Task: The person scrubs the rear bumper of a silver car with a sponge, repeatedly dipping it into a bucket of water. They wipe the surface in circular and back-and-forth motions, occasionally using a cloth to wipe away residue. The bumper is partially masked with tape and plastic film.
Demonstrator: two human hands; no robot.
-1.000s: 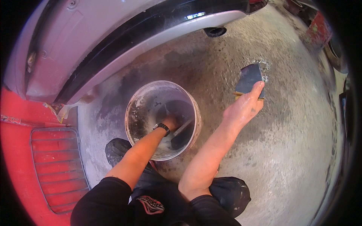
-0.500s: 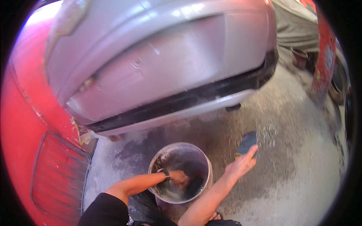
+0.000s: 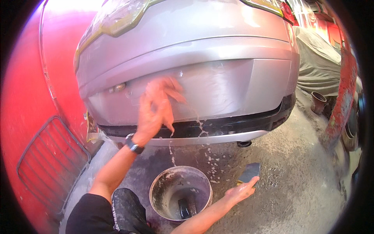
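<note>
My left hand (image 3: pixel 157 102), blurred by motion, is raised over the bucket in front of the silver car's rear panel (image 3: pixel 230 84). Its fingers are apart with nothing in them, and strings of water (image 3: pixel 201 126) fly and drip around it. A dark watch (image 3: pixel 134 144) circles that wrist. Down at the right, my right hand (image 3: pixel 241 192) grips a flat dark grey sheet of sandpaper (image 3: pixel 250 172) with a yellowish edge beneath it. Between my arms stands a round, stained bucket (image 3: pixel 152 191) with cloudy water. A black block (image 3: pixel 184 208) shows inside it.
A dark metal rack (image 3: pixel 29 163) leans against the red wall (image 3: pixel 23 97) on the left. The car's black bumper strip (image 3: pixel 230 121) runs above the wet concrete floor (image 3: pixel 288 195). At right stand a red post (image 3: pixel 343 85), a small pot (image 3: pixel 318 102) and a grey-covered shape (image 3: pixel 317 58).
My left hand has come up out of the bucket to the car's rear panel, throwing water. The right hand still holds the sandpaper out to the right. The view has tilted upward.
</note>
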